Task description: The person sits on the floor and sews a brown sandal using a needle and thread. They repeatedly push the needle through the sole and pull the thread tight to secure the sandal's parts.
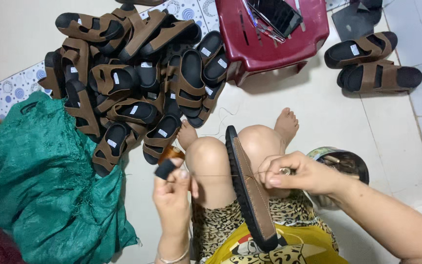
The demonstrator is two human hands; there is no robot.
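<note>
We are clamping the sole [250,190] edge-up between the knees, long axis running away from us. Our left hand [172,193] is pinching a black tool [165,168] left of the sole; our right hand [296,172], just right of it, is gripping the thread [216,176].

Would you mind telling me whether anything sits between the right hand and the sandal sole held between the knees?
Nothing visible does. The right hand rests right beside the sandal sole, with only a thin thread running across the knee to the left hand.

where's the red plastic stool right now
In the head view the red stool stands top centre, between the heap of brown sandals on its left and a sandal pair on its right.
</note>
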